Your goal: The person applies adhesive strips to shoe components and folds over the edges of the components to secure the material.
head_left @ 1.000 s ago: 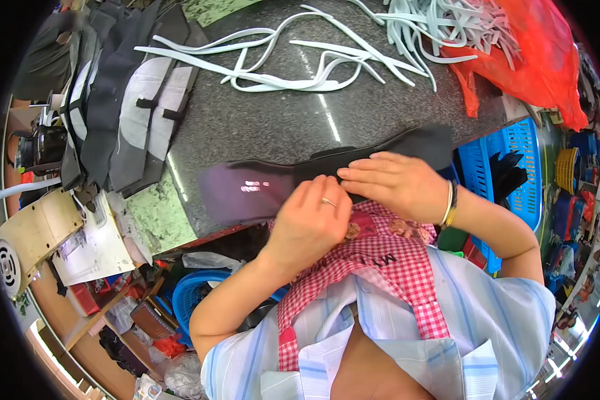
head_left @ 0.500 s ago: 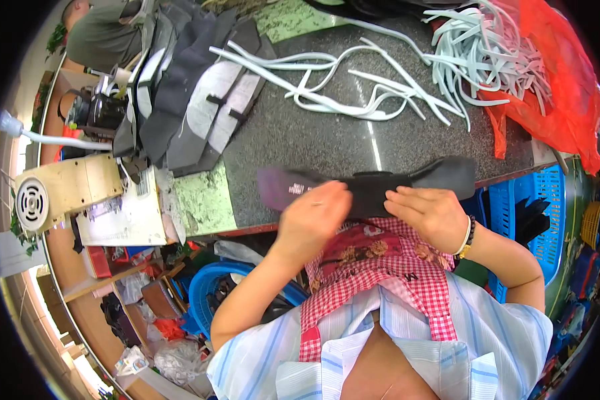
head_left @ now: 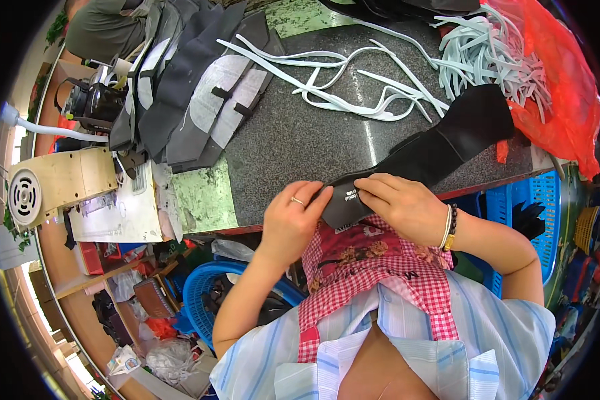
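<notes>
A long black fabric piece (head_left: 413,160) with a small white print slants over the table's front edge, its wide end far right and its printed end near me. At the printed end, my left hand (head_left: 293,217) pinches the left edge between thumb and fingers. My right hand (head_left: 400,207) bends over the same end, fingertips pressed on the fabric beside the print; its thumb is hidden. Beyond the piece, several pale flat strips (head_left: 327,100) lie loose, and more strips (head_left: 493,63) are heaped at the far right.
Stacked black and grey cut pieces (head_left: 200,100) cover the table's left. To their left stands a sewing machine (head_left: 60,190). A red plastic bag (head_left: 560,87) lies under the strip heap. Blue baskets (head_left: 197,293) (head_left: 550,227) stand below the table edge. Someone in grey (head_left: 103,33) sits far left.
The black piece has swung from lying crosswise to slanting away to the far right. Both hands have come together at its printed end, the right one moving left.
</notes>
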Demonstrator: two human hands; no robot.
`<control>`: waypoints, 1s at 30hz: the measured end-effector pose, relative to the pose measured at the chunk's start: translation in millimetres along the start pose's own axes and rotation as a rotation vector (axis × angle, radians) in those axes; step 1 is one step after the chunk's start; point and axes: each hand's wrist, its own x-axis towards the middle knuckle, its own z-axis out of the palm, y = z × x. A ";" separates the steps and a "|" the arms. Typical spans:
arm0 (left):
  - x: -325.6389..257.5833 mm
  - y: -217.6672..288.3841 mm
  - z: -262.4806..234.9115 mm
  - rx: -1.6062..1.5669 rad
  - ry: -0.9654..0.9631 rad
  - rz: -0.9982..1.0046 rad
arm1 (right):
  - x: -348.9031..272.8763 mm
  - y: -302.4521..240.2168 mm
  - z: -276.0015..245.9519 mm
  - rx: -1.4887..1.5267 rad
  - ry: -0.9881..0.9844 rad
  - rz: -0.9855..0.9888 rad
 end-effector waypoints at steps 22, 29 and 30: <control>30.0 -1.1 7.9 -0.377 0.082 -0.349 | -4.7 10.9 24.5 0.662 0.258 0.363; 35.2 -27.2 -7.2 -0.092 -0.039 0.216 | -5.2 -6.5 27.4 0.296 0.105 0.106; 34.3 -24.3 -12.3 -0.071 -0.041 0.203 | -9.4 -7.7 30.8 0.255 0.066 0.099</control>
